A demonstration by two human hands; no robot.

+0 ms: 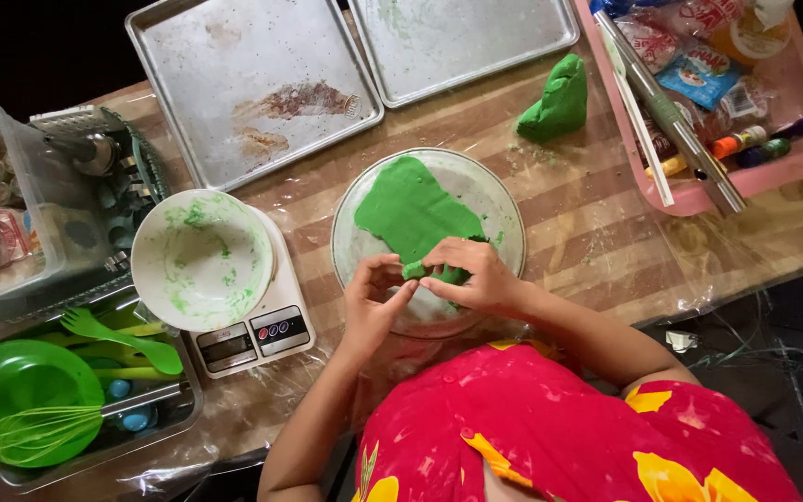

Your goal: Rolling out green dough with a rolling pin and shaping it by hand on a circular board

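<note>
Flattened sheet of green dough [408, 209] on a round clear glass plate [504, 200], mid-desk [597, 242].
Left hand [374, 302] and right hand [476, 274] each pinch closed on the sheet's near edge; most remains unportioned, a green dough lump [555, 100] waits beyond, metal baking trays [243, 84] bare.

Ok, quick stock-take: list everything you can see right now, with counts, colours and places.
Dough sheet: one, green, on the glass plate.
Glass plate: one, clear, table centre.
Dough lump: one, green, on the table behind the plate.
Baking trays: two, metal, far edge.
Bowl: one, white smeared green, on the scale.
Scale: one, white, left of the plate.
Pink tray: one, far right, holding packets and small bottles.
Whisk: one, green, lower left bin.
Green plate: one, under the whisk.
Fork: one, green, same bin.
Clear bin: one, left, holding cutters.
Left hand: pinching the dough.
Right hand: pinching the dough.
</note>
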